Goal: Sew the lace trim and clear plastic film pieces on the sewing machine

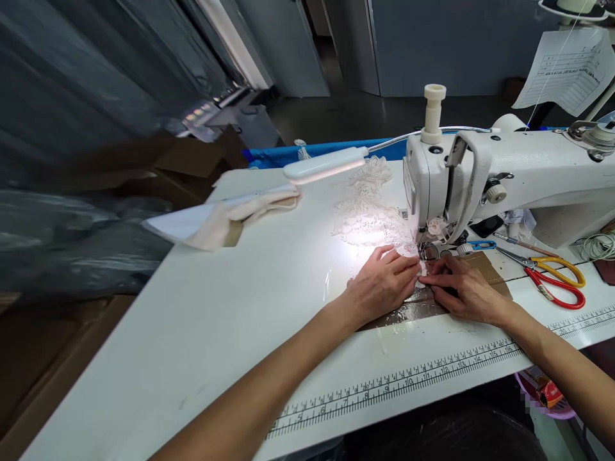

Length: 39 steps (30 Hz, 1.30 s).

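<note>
White lace fabric (369, 225) lies on the machine bed under the lamp, its near end running beneath the needle area of a white sewing machine (432, 173). My left hand (384, 285) rests flat on the lace just left of the presser foot (423, 251), fingers extended and pressing down. On the other side, my right hand (459, 288) pinches the lace edge between thumb and forefinger, close in front of the foot. Both hands lie over brown shiny tape (423, 306) stuck to the table. The fingertips partly hide the fabric between them.
Red and yellow-handled scissors (552, 275) and a blue-handled tool (482, 245) lie to the right. A lamp (327, 165) hangs above the lace. A printed ruler (408, 381) runs along the front edge. Folded cream cloth (250, 214) sits at the left edge, near cardboard boxes (192, 160).
</note>
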Tool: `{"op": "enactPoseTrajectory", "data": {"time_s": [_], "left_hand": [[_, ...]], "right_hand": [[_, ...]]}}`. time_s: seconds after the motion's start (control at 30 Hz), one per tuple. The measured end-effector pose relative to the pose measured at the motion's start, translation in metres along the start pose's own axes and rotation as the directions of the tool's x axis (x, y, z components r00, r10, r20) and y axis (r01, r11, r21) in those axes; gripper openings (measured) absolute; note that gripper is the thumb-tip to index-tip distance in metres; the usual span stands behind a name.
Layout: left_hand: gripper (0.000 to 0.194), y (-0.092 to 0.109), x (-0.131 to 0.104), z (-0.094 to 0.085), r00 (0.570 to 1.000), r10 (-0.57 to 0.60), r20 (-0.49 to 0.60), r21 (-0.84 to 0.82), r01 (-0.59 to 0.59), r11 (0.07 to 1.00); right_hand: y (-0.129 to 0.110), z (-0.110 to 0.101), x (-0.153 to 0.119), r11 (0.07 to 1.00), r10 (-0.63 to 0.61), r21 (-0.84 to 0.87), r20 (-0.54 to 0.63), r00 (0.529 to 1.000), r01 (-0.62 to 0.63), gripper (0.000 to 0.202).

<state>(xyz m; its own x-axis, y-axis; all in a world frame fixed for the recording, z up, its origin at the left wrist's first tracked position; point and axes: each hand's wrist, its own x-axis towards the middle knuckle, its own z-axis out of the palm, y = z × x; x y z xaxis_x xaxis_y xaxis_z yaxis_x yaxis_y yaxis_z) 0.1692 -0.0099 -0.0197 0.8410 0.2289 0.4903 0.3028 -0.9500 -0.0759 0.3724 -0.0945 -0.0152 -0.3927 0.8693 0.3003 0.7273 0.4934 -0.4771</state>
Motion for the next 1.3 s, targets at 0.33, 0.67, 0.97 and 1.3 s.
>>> {"op": "enactPoseTrajectory", "data": {"time_s": [0.33,0.67,0.97,1.3], "left_hand": [[0.029,-0.003,0.001,-0.001,0.999,-0.037,0.037,-0.053,0.039,0.998],[0.031,-0.002,0.003,0.004,0.983,-0.160,0.085,-0.028,0.163,0.986],[0.025,0.005,0.006,0.006,0.973,-0.229,0.002,-0.022,0.229,0.973],[0.017,-0.015,0.005,-0.003,0.999,0.043,-0.005,-0.390,-0.041,0.920]], "right_hand": [[-0.001,0.000,0.002,0.995,0.037,-0.097,0.047,0.998,-0.032,0.034],[-0.005,0.002,0.012,0.968,0.119,-0.227,0.041,0.992,-0.107,0.033],[0.009,0.000,0.003,0.989,0.140,0.051,-0.062,0.988,-0.137,0.036],[0.009,-0.005,0.002,0.985,0.170,0.061,-0.107,0.980,-0.164,0.019]]}}
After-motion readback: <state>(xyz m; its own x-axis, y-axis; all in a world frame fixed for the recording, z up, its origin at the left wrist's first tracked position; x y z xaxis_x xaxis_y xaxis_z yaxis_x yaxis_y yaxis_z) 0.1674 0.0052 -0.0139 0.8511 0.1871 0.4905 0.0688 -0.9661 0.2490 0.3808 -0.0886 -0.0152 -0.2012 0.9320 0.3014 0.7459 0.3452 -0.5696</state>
